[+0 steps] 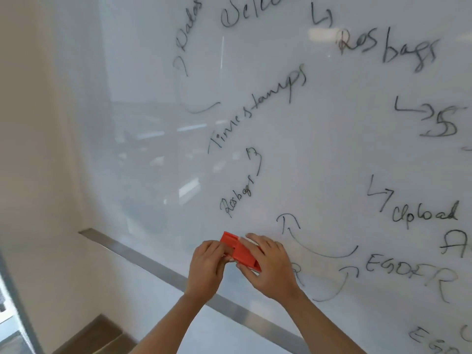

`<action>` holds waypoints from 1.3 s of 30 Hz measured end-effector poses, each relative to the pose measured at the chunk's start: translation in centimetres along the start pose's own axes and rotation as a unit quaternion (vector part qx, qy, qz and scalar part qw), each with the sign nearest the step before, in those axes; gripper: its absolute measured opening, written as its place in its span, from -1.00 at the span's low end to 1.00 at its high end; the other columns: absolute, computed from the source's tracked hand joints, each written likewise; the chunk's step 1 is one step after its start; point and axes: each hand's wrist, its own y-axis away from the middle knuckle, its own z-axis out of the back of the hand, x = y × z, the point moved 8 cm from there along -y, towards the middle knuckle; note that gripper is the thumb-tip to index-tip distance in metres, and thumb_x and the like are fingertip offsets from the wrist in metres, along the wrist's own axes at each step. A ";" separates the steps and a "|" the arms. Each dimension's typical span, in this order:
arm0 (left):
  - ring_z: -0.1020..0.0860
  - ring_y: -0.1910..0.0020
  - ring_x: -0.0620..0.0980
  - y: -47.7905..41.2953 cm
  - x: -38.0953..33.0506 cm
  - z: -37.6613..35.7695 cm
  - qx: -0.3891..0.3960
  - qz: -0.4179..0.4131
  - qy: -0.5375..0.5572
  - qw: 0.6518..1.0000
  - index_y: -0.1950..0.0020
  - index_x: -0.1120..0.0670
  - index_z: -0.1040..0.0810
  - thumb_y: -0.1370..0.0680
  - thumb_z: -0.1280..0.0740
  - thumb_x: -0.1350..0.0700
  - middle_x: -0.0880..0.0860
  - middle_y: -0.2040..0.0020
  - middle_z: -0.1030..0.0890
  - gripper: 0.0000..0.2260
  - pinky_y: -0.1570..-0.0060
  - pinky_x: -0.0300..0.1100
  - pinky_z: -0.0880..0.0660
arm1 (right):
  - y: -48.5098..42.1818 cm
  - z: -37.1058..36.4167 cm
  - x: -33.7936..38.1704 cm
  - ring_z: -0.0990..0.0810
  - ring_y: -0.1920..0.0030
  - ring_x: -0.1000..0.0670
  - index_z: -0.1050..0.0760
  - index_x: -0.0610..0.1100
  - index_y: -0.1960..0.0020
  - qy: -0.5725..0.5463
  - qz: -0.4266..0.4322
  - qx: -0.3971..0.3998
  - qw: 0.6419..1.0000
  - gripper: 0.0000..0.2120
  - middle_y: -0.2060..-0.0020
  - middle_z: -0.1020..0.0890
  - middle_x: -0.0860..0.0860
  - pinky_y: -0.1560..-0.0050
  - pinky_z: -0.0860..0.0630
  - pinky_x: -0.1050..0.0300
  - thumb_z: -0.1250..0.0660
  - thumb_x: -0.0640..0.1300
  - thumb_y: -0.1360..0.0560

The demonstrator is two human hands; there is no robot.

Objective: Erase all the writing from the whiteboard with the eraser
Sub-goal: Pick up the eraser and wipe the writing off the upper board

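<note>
Nearest the camera, two bare forearms are raised toward the board. The left hand [207, 261] is closed around the left end of the orange eraser [238, 250], fingers curled over its edge. The right hand [268, 264] is laid across the right end, fingers partly extended, thumb tucked beneath. A two-handed hold is judged to be for settling or turning the eraser into a working grip before a stroke; whether its pad touches the board cannot be told.

The eraser is held low on the whiteboard [319, 154], just above the metal ledge [158, 269] running along the lower edge. Its long axis is tilted, upper end toward top left, lower end toward bottom right.

Beyond the hands, writing is seen intact: "Rosbags" [236, 198] just above, "Timestamps" [255, 111] higher, "Upload" [424, 213] and "Ros bags" [388, 46] at right. The task is judged barely begun.
</note>
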 end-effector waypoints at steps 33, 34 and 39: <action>0.30 -0.56 -0.14 -25.7 13.1 8.0 0.009 0.020 -0.028 0.999 -0.61 0.02 0.24 -0.55 -0.04 -0.38 -0.10 -0.61 0.25 -0.18 -0.51 -0.08 0.31 | -33.4 8.6 2.8 -0.53 -0.06 -0.16 -0.52 -0.06 -0.32 0.265 0.102 -0.197 0.938 -0.57 -0.22 -0.57 -0.07 -0.05 -0.45 -0.08 -0.42 -0.10 -0.46; 0.31 -0.56 -0.14 -26.1 13.7 8.1 0.007 0.026 -0.030 0.999 -0.60 0.03 0.25 -0.54 -0.04 -0.39 -0.10 -0.60 0.27 -0.16 -0.50 -0.10 0.33 | -33.9 8.3 2.7 -0.53 -0.05 -0.16 -0.52 -0.06 -0.32 0.267 0.096 -0.195 0.939 -0.56 -0.21 -0.57 -0.08 -0.04 -0.46 -0.08 -0.44 -0.11 -0.45; 0.34 -0.55 -0.13 -27.5 15.7 8.7 -0.009 0.041 -0.023 0.999 -0.59 0.03 0.29 -0.54 0.01 -0.39 -0.12 -0.58 0.32 -0.18 -0.46 -0.17 0.42 | -31.9 3.9 3.5 -0.53 0.02 -0.16 -0.53 -0.08 -0.29 0.266 0.169 -0.152 0.937 -0.52 -0.19 -0.57 -0.09 0.05 -0.50 -0.07 -0.50 -0.13 -0.39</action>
